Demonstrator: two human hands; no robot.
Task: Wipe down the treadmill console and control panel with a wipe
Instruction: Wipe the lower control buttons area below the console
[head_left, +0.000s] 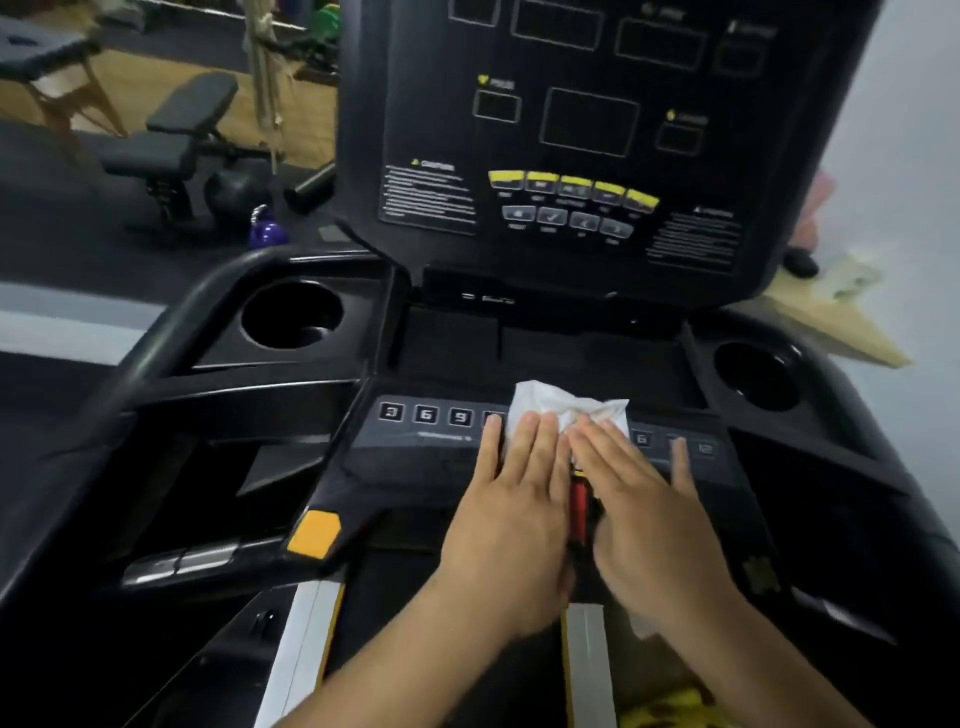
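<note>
1. Head view. My left hand (514, 499) and right hand (639, 499) lie flat, side by side, pressing on the white wipe (561, 408). The fingers are straight and mostly close together, and my right little finger is splayed out onto the panel. Nothing is pinched.
2. The wipe sits crumpled at the middle of the control panel (415, 439), between the numbered keys to left and right.
3. A red tab (577, 506) shows between my hands, just below the wipe.
4. Progress, as judged: the middle of the button strip is under treatment. No streaks or sheen are visible, so I cannot tell which keys are done.
5. Remaining, as judged: the upright console (587, 124) above, which the wipe is well apart from, plus the outer keys if they are not yet done.
</note>
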